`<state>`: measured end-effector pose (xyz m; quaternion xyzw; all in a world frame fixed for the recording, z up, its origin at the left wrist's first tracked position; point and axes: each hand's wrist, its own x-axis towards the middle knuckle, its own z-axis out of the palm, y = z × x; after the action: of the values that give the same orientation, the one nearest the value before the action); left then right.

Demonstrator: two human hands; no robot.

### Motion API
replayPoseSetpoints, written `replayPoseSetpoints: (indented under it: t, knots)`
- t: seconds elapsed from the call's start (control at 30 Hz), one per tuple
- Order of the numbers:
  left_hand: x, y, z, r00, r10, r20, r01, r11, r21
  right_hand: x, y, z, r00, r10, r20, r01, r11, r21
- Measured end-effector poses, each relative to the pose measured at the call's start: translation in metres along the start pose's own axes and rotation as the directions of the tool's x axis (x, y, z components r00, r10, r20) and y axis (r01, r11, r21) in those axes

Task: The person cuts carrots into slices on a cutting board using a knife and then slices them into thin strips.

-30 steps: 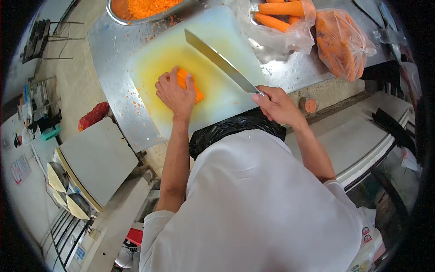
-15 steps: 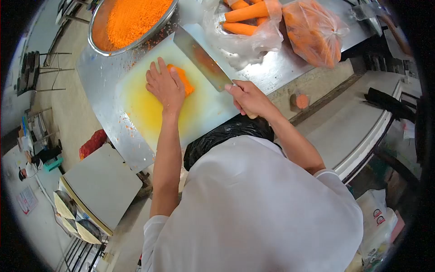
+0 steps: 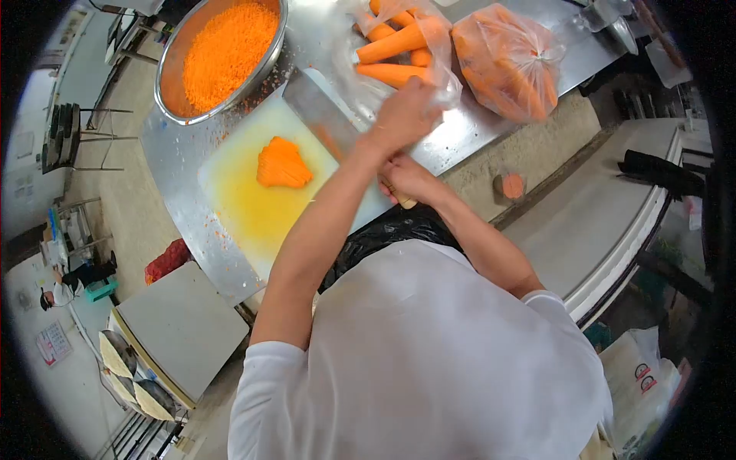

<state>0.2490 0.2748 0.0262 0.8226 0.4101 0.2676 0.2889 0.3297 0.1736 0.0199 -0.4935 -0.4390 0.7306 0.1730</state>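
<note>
My right hand [image 3: 410, 180] is closed round the wooden handle of a broad cleaver [image 3: 318, 115], whose blade lies over the right side of the cutting board [image 3: 238, 180]. Crossing over the blade, my left hand [image 3: 408, 115] is at the near edge of an open plastic bag holding whole peeled carrots [image 3: 391, 47]. Its fingers are smeared by motion, and whether they touch the bag or a carrot cannot be told. A fanned pile of sliced carrot [image 3: 282, 163] rests on the yellow-stained board.
Finely chopped carrot [image 3: 230, 54] fills a metal bowl [image 3: 158, 84] at the table's back left. A tied bag of carrots [image 3: 506, 61] stands at the back right. Black plastic [image 3: 391, 236] hangs at the front edge. A person [image 3: 73, 282] is far off at the left.
My left hand has let go of the carrot slices and moved right, over the cleaver, to the carrot bag. The cleaver stays in my right hand. The view has shifted, showing more of the bowl.
</note>
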Motion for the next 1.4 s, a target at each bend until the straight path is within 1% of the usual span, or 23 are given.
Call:
replayPoseSetpoints:
  t: [0.03,0.1,0.13,0.17,0.2,0.27,0.33,0.37,0.43,0.47,0.57,0.6,0.67,0.77,0.87,0.93,0.97,1.03,1.07,1.17,1.27,1.37,1.4]
  knots:
    - [0.000,0.015,0.009,1.000,0.028,-0.013,-0.028,1.000,0.013,0.008,0.013,-0.004,0.999,-0.019,0.034,0.021,0.998,-0.059]
    - [-0.001,0.030,0.014,0.989,-0.044,0.144,0.039,0.998,0.040,0.014,0.023,-0.010,0.994,-0.050,0.097,0.066,0.984,-0.165]
    - [-0.004,0.036,0.017,0.971,-0.084,0.224,0.073,0.996,0.055,0.010,0.019,-0.011,0.996,-0.046,0.073,0.054,0.992,-0.111]
    - [-0.007,0.040,0.019,0.966,-0.113,0.231,0.099,0.993,0.070,0.006,0.015,-0.009,0.998,-0.040,0.050,0.043,0.997,-0.057]
    - [-0.007,0.036,0.024,0.981,-0.079,0.177,0.073,0.997,0.040,0.001,0.007,-0.008,0.999,-0.033,0.028,0.033,0.999,0.000]
    - [-0.012,0.023,0.035,0.998,-0.019,0.062,0.021,1.000,-0.020,0.016,0.029,-0.014,0.996,-0.006,0.090,0.014,0.996,-0.086]
    - [0.008,0.035,0.011,0.972,-0.208,0.108,0.208,0.978,0.006,0.025,0.034,-0.017,0.990,0.063,0.126,-0.042,0.986,-0.163]
    - [0.017,0.037,-0.001,0.946,-0.299,0.128,0.298,0.954,0.023,0.028,0.034,-0.017,0.991,0.007,0.134,0.009,0.993,-0.119]
    - [0.030,0.018,-0.008,0.968,-0.232,-0.099,0.234,0.972,0.011,0.027,0.027,-0.016,0.984,-0.101,0.143,0.106,0.994,-0.029]
    - [0.038,0.007,-0.008,0.957,-0.196,-0.211,0.203,0.979,0.008,0.023,0.023,-0.016,0.987,-0.085,0.136,0.088,0.996,-0.021]
    - [0.057,-0.042,0.007,0.976,0.008,-0.218,-0.003,1.000,0.025,0.012,-0.001,-0.016,0.990,-0.048,0.134,0.049,0.999,-0.010]
    - [0.060,-0.040,0.009,0.988,-0.044,-0.151,0.070,0.983,0.169,0.017,0.003,-0.017,0.989,-0.043,0.142,0.045,0.999,-0.011]
    - [0.067,-0.032,0.018,0.983,-0.182,-0.037,0.179,0.875,0.449,0.024,0.011,-0.017,0.984,-0.042,0.172,0.041,0.999,0.010]
    - [0.076,-0.037,0.035,0.970,-0.219,-0.103,0.241,0.850,0.469,0.029,0.025,-0.018,0.974,-0.060,0.217,0.049,0.997,0.053]
    - [0.077,-0.033,0.033,0.949,-0.298,-0.106,0.313,0.841,0.441,0.031,0.025,-0.018,0.972,-0.094,0.217,0.084,0.995,0.055]
    - [0.064,-0.027,0.020,0.940,-0.342,0.017,0.317,0.888,0.334,0.021,0.015,-0.017,0.979,-0.093,0.179,0.078,0.993,0.086]
    - [0.059,-0.024,0.011,0.932,-0.353,0.082,0.318,0.905,0.281,0.017,0.006,-0.019,0.982,-0.074,0.174,0.067,0.997,0.045]
    - [0.050,-0.028,0.007,0.935,-0.346,0.080,0.312,0.909,0.277,0.009,-0.008,-0.020,0.987,-0.033,0.158,0.038,0.999,-0.029]
    - [0.047,-0.030,0.007,0.937,-0.341,0.079,0.309,0.911,0.274,0.011,-0.006,-0.020,0.985,-0.030,0.169,0.032,0.999,-0.013]
    - [0.047,-0.016,0.001,0.936,-0.343,0.083,0.277,0.859,0.430,0.018,0.007,-0.021,0.983,-0.017,0.182,0.013,1.000,0.026]
    - [0.042,-0.022,0.007,0.950,-0.310,0.041,0.279,0.898,0.341,0.020,0.010,-0.018,0.985,-0.019,0.174,0.012,0.999,0.039]
    - [0.047,-0.007,-0.002,0.905,-0.400,-0.148,0.416,0.904,0.101,0.019,0.008,-0.020,0.986,-0.032,0.164,0.029,0.999,0.021]
    - [0.049,-0.006,-0.005,0.919,-0.282,-0.275,0.335,0.927,0.169,0.018,0.007,-0.020,0.986,-0.031,0.163,0.027,0.999,0.028]
